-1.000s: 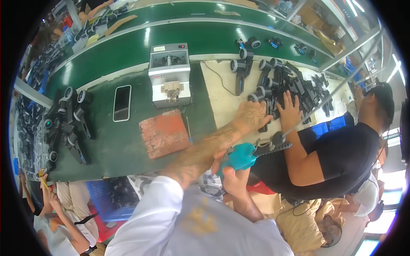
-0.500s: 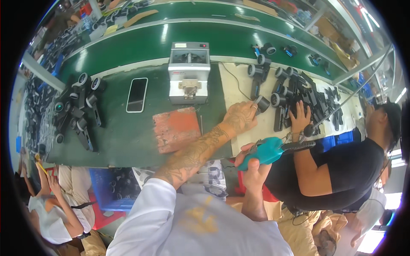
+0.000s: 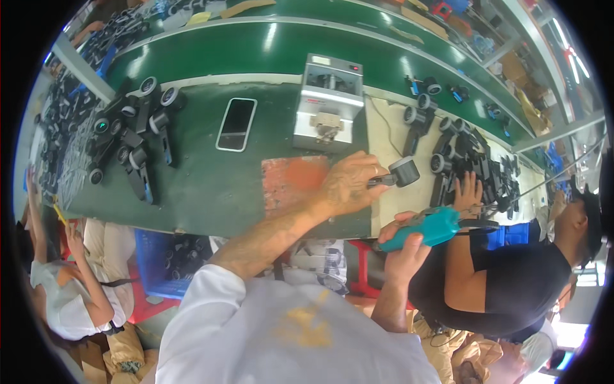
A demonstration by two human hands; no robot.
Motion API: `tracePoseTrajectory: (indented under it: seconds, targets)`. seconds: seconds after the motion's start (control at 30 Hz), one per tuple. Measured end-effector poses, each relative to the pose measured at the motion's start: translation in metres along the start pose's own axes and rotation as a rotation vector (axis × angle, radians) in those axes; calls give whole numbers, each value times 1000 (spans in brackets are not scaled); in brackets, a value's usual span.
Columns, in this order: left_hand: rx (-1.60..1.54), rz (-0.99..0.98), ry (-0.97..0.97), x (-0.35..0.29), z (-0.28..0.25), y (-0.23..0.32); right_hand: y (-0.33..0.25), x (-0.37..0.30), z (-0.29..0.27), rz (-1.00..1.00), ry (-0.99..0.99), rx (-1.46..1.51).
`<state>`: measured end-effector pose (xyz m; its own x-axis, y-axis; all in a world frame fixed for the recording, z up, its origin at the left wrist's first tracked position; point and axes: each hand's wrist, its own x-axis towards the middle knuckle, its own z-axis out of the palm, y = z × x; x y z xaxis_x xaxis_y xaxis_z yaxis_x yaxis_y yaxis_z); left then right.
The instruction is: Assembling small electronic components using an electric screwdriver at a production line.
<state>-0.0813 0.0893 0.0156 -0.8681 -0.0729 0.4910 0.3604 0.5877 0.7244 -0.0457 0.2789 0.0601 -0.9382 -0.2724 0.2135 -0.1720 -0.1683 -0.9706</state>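
Note:
My left hand (image 3: 350, 184) is closed round the narrow end of a black handheld part with a thick round head (image 3: 404, 171), like a piece of a phone gimbal. It is held above the table, between a red worn pad (image 3: 276, 189) and a pale sheet (image 3: 388, 200). Closer to me, my right hand (image 3: 404, 253) grips a teal electric screwdriver (image 3: 425, 230), whose dark end points right. The screwdriver is apart from the black part. Fingers cover much of the part's narrow end.
A silver screw feeder (image 3: 329, 105) stands beyond my left hand, with a phone (image 3: 236, 125) left of it. Similar black parts lie in piles at left (image 3: 128, 131) and right (image 3: 470, 150). At right, a co-worker's hand (image 3: 469, 194) reaches into the pile. A blue crate (image 3: 148, 269) sits below the table.
My left hand has drawn the black part leftward, away from the right pile, and its head now shows more fully. My right hand keeps hold of the screwdriver. The view has shifted.

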Motion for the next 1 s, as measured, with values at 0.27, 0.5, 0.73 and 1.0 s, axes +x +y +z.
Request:
tracePoseTrajectory:
  seconds: [0.27,0.5,0.73,1.0]
  targets:
    - [176,-204,-140,-65,-96,-14,20,75,65,-162,-97,276]
    - [392,-30,-134,-81,-93,-28,33,149,147,-332,-179,151]
    - [360,-33,-25,-69,-84,-24,70,156,147,-352,-203,236]
    - [339,-103,-24,-73,-101,-20,44,132,155,-213,-310,41]
